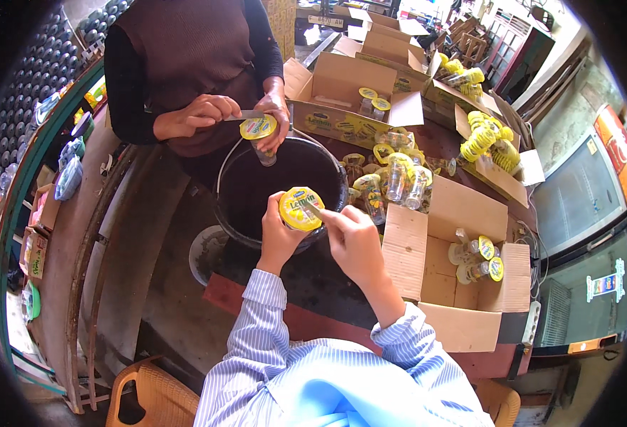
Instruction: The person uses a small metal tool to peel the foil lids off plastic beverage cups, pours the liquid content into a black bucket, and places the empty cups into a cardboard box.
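My left hand (276, 238) is wrapped round a plastic cup with a yellow printed lid (298, 208), held tilted with the lid facing up. The cup's body is mostly hidden behind my fingers and the lid. My right hand (354, 240) grips a small knife (313, 209), its blade lying against the lid's right side. Both hands are over the near edge of a black bucket (281, 167). Across it, a co-worker's one hand (198, 117) holds a knife (246, 114) to the lid of a similar cup (258, 128) in their other hand (276, 114).
On my right stands an open cardboard box (441, 320) with several lidded cups. Loose cups (399, 174) are heaped on the table beyond it, near stacked yellow-lidded cups (495, 135). Another open box (338, 78) stands behind the heap. A chair (153, 395) is at the lower left.
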